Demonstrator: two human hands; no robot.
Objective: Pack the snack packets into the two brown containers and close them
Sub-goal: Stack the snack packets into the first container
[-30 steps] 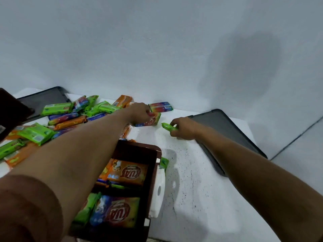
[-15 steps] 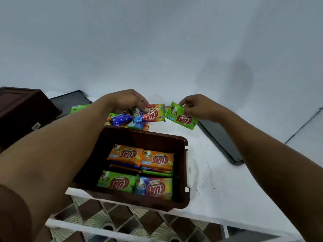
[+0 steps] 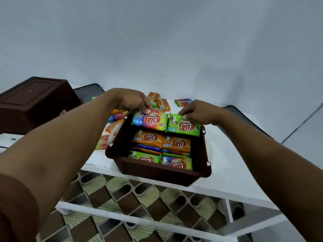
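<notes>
"Head view: where are the packets?"
"The left hand point(image 3: 132, 102) pinches a rainbow packet point(image 3: 150, 120) by its far edge, fingers point(image 3: 148, 111) curled on it. The right hand point(image 3: 197, 112) pinches a green packet point(image 3: 183, 127) the same way. Both hang over the back of the open brown container point(image 3: 157, 170) on the worktop point(image 3: 227, 172)."
"How do they handle?"
"Light, crinkly, likely slippery. The sealed edge looks best to pinch."

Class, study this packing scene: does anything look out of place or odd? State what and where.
The second brown container, far left, appears to sit upside down, base up, so nothing can be packed into it. The open brown container sits right at the front edge of the table. Otherwise nothing looks spilled or damaged.
</notes>
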